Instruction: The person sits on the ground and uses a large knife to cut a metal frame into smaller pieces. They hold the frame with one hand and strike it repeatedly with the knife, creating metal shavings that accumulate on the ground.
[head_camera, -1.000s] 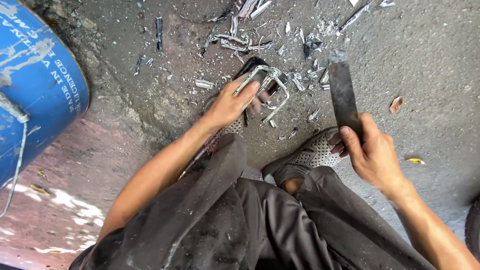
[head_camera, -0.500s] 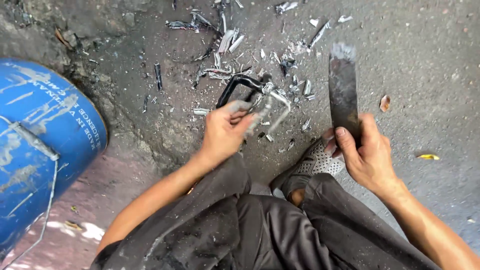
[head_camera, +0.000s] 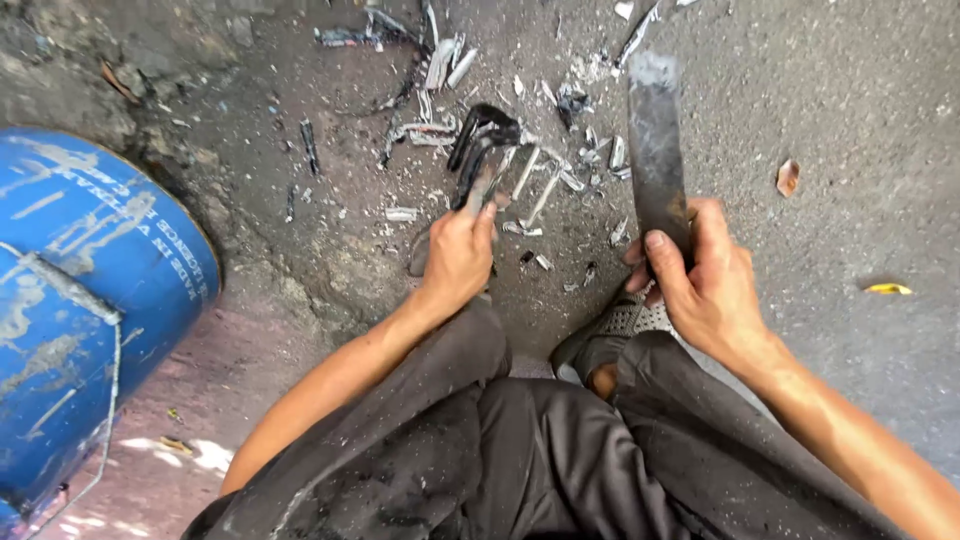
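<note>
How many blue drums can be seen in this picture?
1. The blue drum stands at the left edge, partly cut off by the frame, left of the left hand. Others may be outside the view.

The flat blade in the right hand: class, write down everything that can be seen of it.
The flat blade is a long, broad, dark grey strip that looks like worn metal, with a paler, squared-off far end. It points away from the person, raised over the concrete ground. The right hand has its grip around the near end, hiding any handle. Nothing else visibly touches it.
</note>
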